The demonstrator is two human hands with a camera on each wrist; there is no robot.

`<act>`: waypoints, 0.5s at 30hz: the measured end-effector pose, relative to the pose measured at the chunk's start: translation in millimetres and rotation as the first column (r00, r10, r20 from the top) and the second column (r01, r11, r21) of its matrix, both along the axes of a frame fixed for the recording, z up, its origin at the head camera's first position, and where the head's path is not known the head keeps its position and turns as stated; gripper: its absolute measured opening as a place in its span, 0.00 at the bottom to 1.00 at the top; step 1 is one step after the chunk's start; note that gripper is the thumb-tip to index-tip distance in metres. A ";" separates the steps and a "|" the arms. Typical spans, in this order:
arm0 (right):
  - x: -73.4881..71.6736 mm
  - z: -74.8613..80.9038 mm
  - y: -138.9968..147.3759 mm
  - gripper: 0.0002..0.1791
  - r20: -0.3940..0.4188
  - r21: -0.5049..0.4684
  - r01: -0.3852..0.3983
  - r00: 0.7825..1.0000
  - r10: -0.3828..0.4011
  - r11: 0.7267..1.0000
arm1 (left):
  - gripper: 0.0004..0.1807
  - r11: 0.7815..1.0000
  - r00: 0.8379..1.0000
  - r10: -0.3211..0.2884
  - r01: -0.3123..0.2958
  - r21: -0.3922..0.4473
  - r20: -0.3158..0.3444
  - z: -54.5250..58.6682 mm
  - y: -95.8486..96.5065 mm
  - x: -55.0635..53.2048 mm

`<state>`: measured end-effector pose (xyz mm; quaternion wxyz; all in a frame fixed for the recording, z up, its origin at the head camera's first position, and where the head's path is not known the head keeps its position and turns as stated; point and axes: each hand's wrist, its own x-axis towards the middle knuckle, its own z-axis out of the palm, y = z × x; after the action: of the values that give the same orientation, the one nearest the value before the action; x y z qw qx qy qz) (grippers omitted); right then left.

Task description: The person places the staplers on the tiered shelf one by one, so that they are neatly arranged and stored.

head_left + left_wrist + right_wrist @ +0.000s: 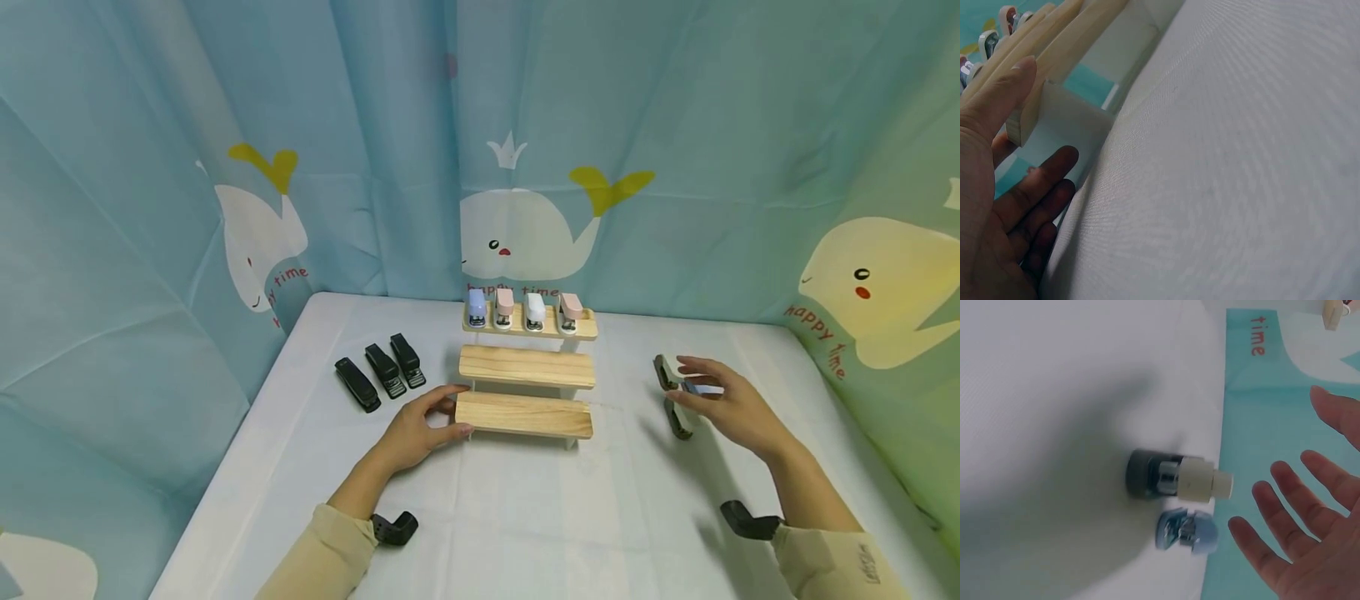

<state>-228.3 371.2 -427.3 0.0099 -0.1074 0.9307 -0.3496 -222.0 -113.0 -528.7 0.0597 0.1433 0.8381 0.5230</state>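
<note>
My left hand (414, 429) holds the left end of the lowest board of a three-tier wooden stand (525, 414). In the left wrist view, the thumb lies on the board (1066, 47) and a finger reaches behind its end; the other fingers bend loosely below. My right hand (738, 408) hovers over a few staplers at the right, fingers spread in the right wrist view and apart from them. A white-and-dark stapler (664, 372), a small blue stapler (1204, 532) and another white-and-dark stapler (678, 419) stand there, partly hidden by the hand in the head view.
On the stand's top board (525, 331) sit a blue stapler (477, 308), a pink one (504, 308), a white one (535, 312) and another pink one (570, 312). Three black staplers (384, 369) lie left of the stand. A whale-print curtain (405, 167) hangs behind the table.
</note>
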 end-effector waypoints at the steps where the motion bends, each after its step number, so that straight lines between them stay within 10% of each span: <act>1: 0.8 -1.1 2.3 0.36 -0.005 0.007 0.006 1.000 -0.006 1.000 | 0.34 1.000 1.000 0.001 -0.001 -0.001 -0.001 -0.1 0.1 -0.2; 15: 9.9 -20.0 17.9 0.34 0.019 0.040 0.017 1.000 -0.018 0.999 | 0.34 1.000 1.000 0.020 -0.020 -0.009 0.022 3.9 1.1 1.8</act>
<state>-218.5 389.1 -447.3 0.0180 -0.0957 0.9382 -0.3321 -220.2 -111.9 -524.9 0.0642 0.1287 0.8412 0.5213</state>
